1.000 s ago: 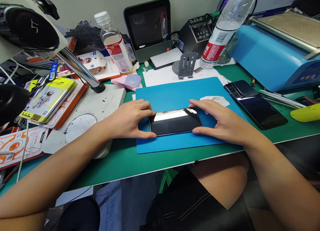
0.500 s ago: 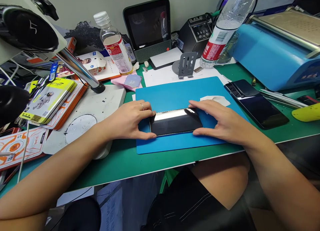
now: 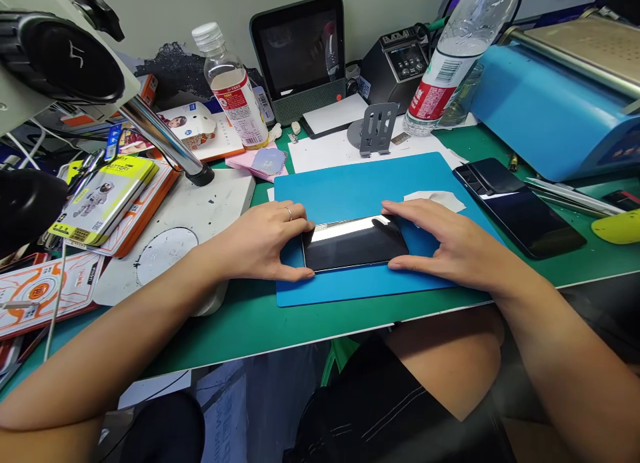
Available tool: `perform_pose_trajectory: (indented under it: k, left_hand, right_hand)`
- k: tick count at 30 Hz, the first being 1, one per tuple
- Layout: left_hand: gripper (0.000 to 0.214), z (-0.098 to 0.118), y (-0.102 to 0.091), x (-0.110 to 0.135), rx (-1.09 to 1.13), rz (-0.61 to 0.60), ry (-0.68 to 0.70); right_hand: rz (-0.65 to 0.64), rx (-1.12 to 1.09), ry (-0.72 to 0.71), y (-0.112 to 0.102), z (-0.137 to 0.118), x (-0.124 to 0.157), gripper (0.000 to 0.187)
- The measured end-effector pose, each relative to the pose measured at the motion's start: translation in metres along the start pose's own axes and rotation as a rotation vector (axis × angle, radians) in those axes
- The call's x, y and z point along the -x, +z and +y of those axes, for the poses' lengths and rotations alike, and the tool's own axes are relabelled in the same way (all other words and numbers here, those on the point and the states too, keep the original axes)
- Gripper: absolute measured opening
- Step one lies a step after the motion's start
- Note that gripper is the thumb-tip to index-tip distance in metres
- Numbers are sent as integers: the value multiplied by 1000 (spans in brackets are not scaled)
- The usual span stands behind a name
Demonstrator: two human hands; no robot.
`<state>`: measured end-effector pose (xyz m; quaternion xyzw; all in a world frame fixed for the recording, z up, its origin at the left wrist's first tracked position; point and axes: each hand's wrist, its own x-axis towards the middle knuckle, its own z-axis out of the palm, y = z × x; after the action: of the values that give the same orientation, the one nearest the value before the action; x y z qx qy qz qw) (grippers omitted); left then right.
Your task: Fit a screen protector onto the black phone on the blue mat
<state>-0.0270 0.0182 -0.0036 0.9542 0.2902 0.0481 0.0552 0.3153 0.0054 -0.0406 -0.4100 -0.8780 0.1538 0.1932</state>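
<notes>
A smartphone (image 3: 356, 246) with a dark, glossy screen lies face up across a blue mat (image 3: 320, 288). My left hand (image 3: 273, 241) grips its left end, thumb at the near corner and fingers at the far corner; a ring shows on one finger. At the opposite end, my right hand (image 3: 440, 246) holds the far and near corners between fingers and thumb. Light reflects along the phone's far side. Beyond my right hand a crumpled white tissue (image 3: 437, 200) rests on the mat. A second dark phone (image 3: 523, 209) lies to the right, overlapping the mat's edge.
On the left stand a microscope base (image 3: 225, 196) with a metal post and stacked yellow boxes (image 3: 107, 203). Along the back are a drink bottle (image 3: 237, 103), a smart display (image 3: 300, 56), a grey phone stand (image 3: 379, 129) and a tilted water bottle (image 3: 435, 89). A blue machine (image 3: 545, 109) occupies the right.
The whole view has shifted slightly, so everything appears a little further right. Both hands keep the same hold on the phone.
</notes>
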Motion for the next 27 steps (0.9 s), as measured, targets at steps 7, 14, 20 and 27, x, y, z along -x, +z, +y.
perform_pose_trajectory:
  k: [7,14,20,27]
  left_hand:
    - [56,0,2,-1,2,26,7]
    - [54,0,2,-1,15,20,-13]
    - [53,0,3,-1,29,22,-19]
    - [52,1,3,0,17,18,-10]
  right_hand:
    - [14,9,-29,1,0,0,80]
    - [-1,16,-45,1,1,-2,80]
    - [-8,5,-29,-2,-2,-1,78]
    - [-17,-12,-25,0,-1,-1,79]
